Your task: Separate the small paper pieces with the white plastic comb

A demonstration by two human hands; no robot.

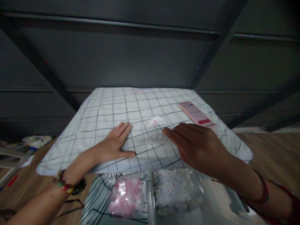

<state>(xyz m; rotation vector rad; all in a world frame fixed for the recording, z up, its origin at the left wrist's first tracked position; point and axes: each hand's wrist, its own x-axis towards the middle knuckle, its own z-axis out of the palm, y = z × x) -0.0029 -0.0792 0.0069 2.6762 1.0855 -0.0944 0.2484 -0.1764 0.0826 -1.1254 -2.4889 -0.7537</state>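
My left hand lies flat on the white checked tablecloth, its fingers stretched and slightly apart, with nothing in it. Thumb and fingers together, my right hand pinches a small translucent plastic piece just above the cloth. That piece is pale and blurred, so its exact kind cannot be made out. Beyond it, a little heap of white scraps with red marks rests on the cloth.
A phone with a lit screen lies right of the scraps. Below the table's near edge are a clear plastic box holding many white scraps and a bag of pink pieces. Dark panels stand behind the table.
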